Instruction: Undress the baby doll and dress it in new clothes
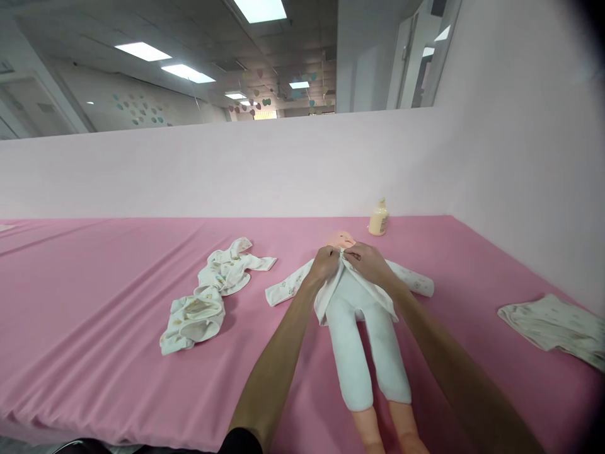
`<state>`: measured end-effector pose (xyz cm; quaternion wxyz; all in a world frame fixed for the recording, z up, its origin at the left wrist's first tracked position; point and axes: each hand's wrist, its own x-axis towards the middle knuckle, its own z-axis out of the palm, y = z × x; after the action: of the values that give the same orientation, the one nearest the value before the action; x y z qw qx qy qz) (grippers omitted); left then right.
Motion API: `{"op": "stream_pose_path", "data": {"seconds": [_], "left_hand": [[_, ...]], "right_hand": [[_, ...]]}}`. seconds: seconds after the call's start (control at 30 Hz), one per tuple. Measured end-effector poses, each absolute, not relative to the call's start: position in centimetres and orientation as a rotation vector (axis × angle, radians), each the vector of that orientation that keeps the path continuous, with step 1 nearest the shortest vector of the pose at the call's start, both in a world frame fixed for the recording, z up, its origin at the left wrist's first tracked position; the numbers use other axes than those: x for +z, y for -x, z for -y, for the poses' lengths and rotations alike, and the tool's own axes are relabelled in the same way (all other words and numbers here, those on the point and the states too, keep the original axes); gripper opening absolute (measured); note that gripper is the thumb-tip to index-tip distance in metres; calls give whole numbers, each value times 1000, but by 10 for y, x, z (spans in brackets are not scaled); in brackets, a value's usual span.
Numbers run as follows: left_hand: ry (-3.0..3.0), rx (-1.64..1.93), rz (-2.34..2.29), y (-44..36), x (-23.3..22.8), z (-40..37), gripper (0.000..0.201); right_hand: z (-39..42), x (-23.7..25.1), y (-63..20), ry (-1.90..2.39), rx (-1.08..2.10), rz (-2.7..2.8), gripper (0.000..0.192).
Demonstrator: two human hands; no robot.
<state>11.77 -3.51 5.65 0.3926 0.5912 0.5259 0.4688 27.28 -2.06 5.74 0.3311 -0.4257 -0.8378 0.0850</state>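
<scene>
A baby doll [351, 315] lies on its back on the pink-covered table, legs pointing toward me. It wears a white patterned baby shirt [292, 284] whose sleeves spread out to both sides; the front hangs apart below the neck, baring the white cloth body. At the collar, my left hand [325, 261] pinches the left edge of the shirt. My right hand [365, 260] is closed on the other edge right beside it, so the two edges meet under the chin. Both hands partly cover the doll's head [340, 239]. Any fastener between the fingertips is too small to make out.
Crumpled patterned baby clothes [215, 287] lie left of the doll. A folded patterned cloth [558, 325] rests at the right edge. Behind the doll stands a cream pump bottle [378, 218], near the white wall [212, 173]. The pink sheet [108, 302] has folds at left.
</scene>
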Motion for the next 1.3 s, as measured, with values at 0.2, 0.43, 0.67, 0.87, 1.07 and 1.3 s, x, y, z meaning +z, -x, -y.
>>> {"op": "stream_pose_path", "data": {"seconds": [0.2,0.43,0.67,0.87,1.07,1.3], "left_hand": [[-1531,1176,-1326,-118,58,36,28],[-1448,1153,-1282,-116,54,32,22],[-1355,1158,-1299,-115,49,29,23],[-1507,1059,-1333,-107,57,54,25],[-1909,859,-1504,-94,58,93,35],[-1992,1065,-1768,-113,41,103,30]], "right_hand": [[21,51,-271,1230,-81,2300,20],[28,55,-269,1191,-11,2355,22],[25,50,-268,1143,110,2383,26],[45,53,-285,1210,441,2274,11],[72,54,-301,1239,480,2293,10],[80,57,-294,1371,363,2171,26]]}}
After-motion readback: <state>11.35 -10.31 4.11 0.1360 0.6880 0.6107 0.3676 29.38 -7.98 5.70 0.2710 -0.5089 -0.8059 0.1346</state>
